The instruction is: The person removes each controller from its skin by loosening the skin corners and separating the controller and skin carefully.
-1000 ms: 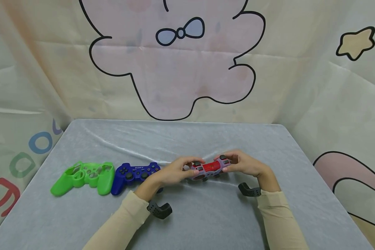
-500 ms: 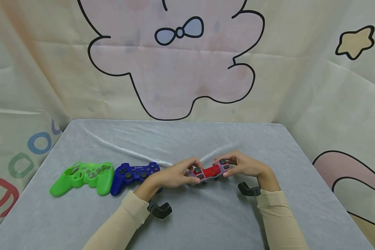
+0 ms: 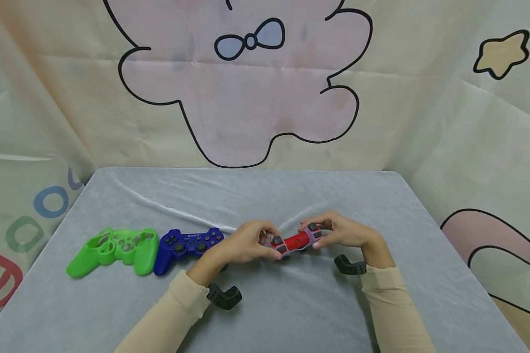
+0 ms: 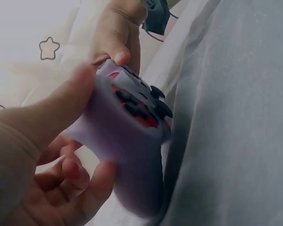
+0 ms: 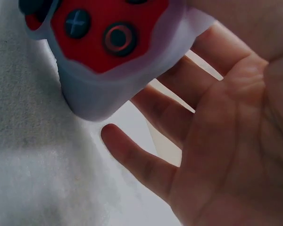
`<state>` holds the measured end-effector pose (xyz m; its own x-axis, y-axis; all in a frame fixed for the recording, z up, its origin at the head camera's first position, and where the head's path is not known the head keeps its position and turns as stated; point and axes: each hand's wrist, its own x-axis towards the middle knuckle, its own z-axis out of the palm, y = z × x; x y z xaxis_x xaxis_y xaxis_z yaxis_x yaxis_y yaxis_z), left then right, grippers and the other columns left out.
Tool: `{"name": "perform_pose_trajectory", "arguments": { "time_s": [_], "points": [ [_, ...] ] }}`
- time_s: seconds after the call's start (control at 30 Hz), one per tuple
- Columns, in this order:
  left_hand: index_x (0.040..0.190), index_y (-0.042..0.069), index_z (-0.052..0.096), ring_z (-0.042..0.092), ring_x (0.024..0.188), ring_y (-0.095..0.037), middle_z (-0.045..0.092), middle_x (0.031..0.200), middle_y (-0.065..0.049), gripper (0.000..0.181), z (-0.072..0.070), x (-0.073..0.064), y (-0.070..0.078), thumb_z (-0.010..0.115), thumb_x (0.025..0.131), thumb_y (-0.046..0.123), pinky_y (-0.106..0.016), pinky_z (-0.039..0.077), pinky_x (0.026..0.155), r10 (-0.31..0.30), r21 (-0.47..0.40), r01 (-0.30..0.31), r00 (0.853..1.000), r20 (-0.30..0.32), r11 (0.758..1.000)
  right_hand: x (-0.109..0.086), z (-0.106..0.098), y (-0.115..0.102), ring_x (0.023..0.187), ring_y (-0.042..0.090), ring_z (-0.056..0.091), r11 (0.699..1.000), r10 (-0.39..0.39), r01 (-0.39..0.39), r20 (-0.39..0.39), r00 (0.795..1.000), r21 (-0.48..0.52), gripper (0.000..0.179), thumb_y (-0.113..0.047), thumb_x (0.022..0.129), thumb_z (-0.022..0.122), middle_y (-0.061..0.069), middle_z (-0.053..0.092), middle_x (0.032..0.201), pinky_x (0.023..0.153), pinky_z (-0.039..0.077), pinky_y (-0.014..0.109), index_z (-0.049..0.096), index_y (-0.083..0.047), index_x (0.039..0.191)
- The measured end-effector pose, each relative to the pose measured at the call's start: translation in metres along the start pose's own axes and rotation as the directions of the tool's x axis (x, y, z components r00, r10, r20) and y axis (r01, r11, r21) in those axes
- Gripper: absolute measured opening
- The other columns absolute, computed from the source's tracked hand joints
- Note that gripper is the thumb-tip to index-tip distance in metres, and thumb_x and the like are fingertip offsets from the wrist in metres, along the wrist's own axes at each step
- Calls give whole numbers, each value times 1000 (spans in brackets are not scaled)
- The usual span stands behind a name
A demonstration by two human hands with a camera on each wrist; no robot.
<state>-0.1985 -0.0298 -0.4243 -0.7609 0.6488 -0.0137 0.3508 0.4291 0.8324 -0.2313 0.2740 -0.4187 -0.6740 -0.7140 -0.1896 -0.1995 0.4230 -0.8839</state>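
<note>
A red game controller (image 3: 298, 241) in a lilac silicone sleeve (image 4: 125, 141) is held between both hands, its shoulder-button edge turned up. My left hand (image 3: 247, 242) grips the left end, thumb on one side and fingers on the other. At the right end, my right hand (image 3: 346, 230) pinches it between thumb and fingers. In the left wrist view the sleeve wraps the near handle, and dark direction buttons and thumbsticks show on the red face. The right wrist view shows round buttons (image 5: 120, 39) on the red face, with the little finger apart from the sleeve.
To the left, a blue game controller (image 3: 190, 240) lies beside my left forearm, its lower right partly hidden. A bright green silicone controller sleeve (image 3: 145, 257) lies against its left side. Grey cloth covers the table (image 3: 291, 314); a printed curtain (image 3: 424, 122) hangs behind.
The held red controller has tilted, so its top edge faces up more squarely and its lower shoulder parts show less. Both hands keep hold of it. The head view has shifted slightly.
</note>
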Motion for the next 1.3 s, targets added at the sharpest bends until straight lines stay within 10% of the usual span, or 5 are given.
{"name": "perform_pose_trajectory", "arguments": {
  "time_s": [0.23,0.6,1.07,1.3],
  "points": [
    [101,8,53,44,87,-17,45,94,-3,32,-1,0,-7,79,89,22,-27,37,75,55,-87,-48,996,73,995,2,1,-3,139,45,46,1000,2,-2,1,1000,-5,47,-11,87,78,28,52,148,106,44,49,65,-3,132],
    [92,9,44,44,96,-18,43,96,-2,34,1,1,-10,77,89,11,-29,40,77,86,-234,-67,994,71,970,3,1,-6,141,48,43,1000,-20,20,3,1000,-7,45,-10,87,79,29,51,147,106,44,49,67,-3,129],
    [94,5,42,41,66,-13,39,99,-4,32,4,-1,-7,73,87,-2,-22,36,59,54,-370,-42,998,21,928,3,0,-5,130,37,53,1000,13,-13,-20,1000,-20,52,-11,87,79,31,48,149,95,50,38,62,0,135],
    [89,6,46,44,93,-19,42,101,-6,25,3,0,2,71,90,1,-28,42,72,86,-313,-113,991,-99,943,3,-1,-3,96,13,62,1000,-19,19,-15,1000,10,37,-10,90,74,13,70,119,80,52,29,67,-3,126]
  ]
}}
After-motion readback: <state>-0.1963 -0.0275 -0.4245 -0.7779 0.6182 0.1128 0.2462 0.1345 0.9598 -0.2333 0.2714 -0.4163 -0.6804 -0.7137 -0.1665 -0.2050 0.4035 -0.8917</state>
